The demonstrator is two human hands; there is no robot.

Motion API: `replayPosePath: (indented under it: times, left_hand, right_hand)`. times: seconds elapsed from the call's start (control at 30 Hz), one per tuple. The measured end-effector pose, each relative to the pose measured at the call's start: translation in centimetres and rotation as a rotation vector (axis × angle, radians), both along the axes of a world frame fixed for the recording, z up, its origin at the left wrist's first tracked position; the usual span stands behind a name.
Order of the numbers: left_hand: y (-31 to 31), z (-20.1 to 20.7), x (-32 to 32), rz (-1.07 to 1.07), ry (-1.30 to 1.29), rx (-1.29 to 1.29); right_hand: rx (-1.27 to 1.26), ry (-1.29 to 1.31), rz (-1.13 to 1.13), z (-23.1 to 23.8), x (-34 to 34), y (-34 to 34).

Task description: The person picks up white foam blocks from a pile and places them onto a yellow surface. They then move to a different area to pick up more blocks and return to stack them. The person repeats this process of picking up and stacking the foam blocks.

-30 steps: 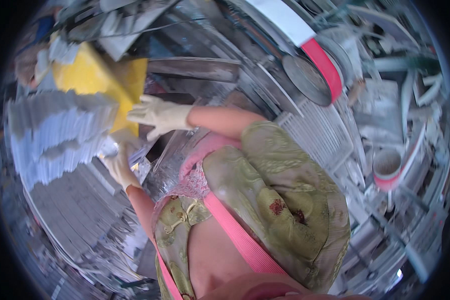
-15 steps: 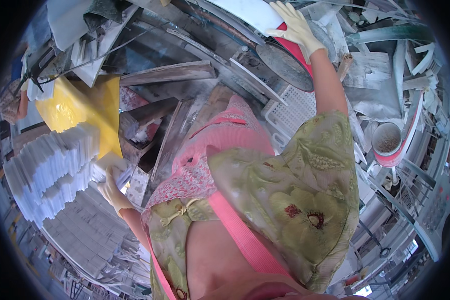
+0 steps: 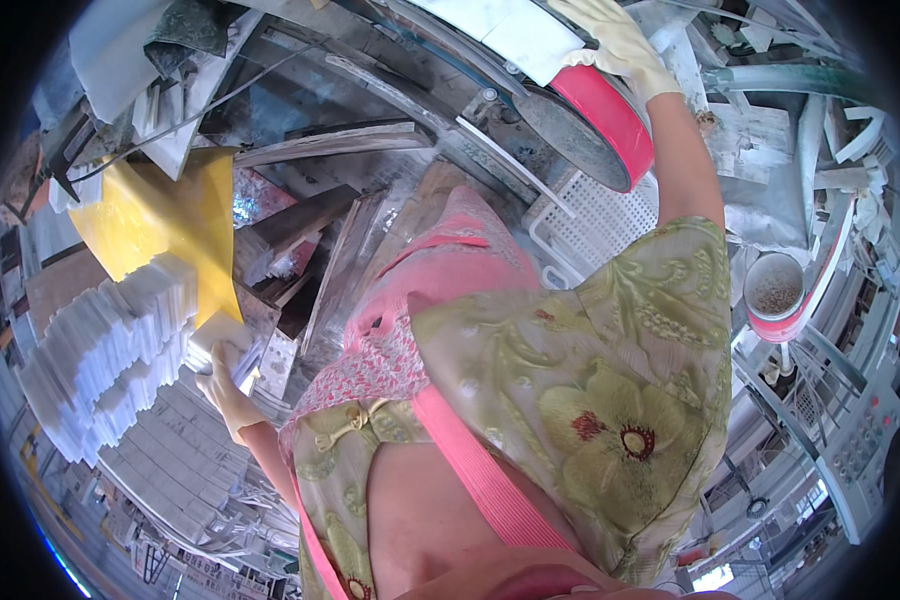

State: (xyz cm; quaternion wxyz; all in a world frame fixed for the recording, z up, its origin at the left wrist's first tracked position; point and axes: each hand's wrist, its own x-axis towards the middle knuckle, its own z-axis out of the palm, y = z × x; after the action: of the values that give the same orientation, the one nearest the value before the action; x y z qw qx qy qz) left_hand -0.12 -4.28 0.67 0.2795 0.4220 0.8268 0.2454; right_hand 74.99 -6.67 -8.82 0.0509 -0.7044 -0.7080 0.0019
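Observation:
My left hand (image 3: 227, 388), in a cream glove, closes round the near end of a small stack of white tiles (image 3: 213, 338), fingers along its side. Beside it, a long curved row of thin white tiles (image 3: 100, 350) stands on edge. A glossy yellow sheet (image 3: 165, 215) hangs behind that end. My right hand (image 3: 615, 50), gloved the same way, reaches far forward with its fingers spread at the red band (image 3: 610, 120), next to a white panel (image 3: 515, 38). The upper frame edge cuts into this hand, and whether it presses on the band I cannot tell.
A white perforated crate (image 3: 595, 220) is in front of my pink apron. Boards (image 3: 330, 145) and dusty offcuts lie ahead. To the right are a round pot of grit (image 3: 773, 285) and a control panel with buttons (image 3: 870, 440). Grey stacked blocks (image 3: 170, 445) stand at left.
My right hand has moved farther forward and slightly right, and more of the red band shows. My left hand stays at the tiles. A person at the far left is no longer clearly visible.

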Motion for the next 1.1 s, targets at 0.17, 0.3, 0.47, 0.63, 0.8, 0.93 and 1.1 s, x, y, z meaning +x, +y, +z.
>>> replayPosePath:
  times: [0.17,0.3,0.47,0.63,0.8,0.93,1.1]
  left_hand:
    - [-0.1,0.0,-0.3,-0.024,0.121,0.002]
    - [-0.2,-0.7,-1.0,-0.072,0.074,0.065]
    - [0.3,-2.1,-2.5,0.017,0.174,0.050]
    - [0.8,-2.6,-2.6,0.033,0.286,0.071]
    - [0.1,-1.9,-2.1,-0.057,0.225,0.105]
    - [0.2,-2.0,-1.9,0.057,0.231,0.086]
    - [0.6,-2.0,-1.6,0.078,0.369,0.067]
  right_hand:
    - [0.116,0.046,0.023,2.0,-2.9,-1.9]
    - [-0.029,-0.165,0.040,0.0,-9.6,-2.7]
    - [0.164,-0.189,-0.112,-2.1,-11.5,-1.2]
    - [0.353,-0.222,0.013,-0.3,-10.0,0.3]
    - [0.222,-0.259,0.168,0.4,-12.1,3.6]
    - [0.021,-0.378,0.069,-0.7,-12.0,5.6]
    - [0.096,-0.319,0.108,-1.2,-11.7,7.2]
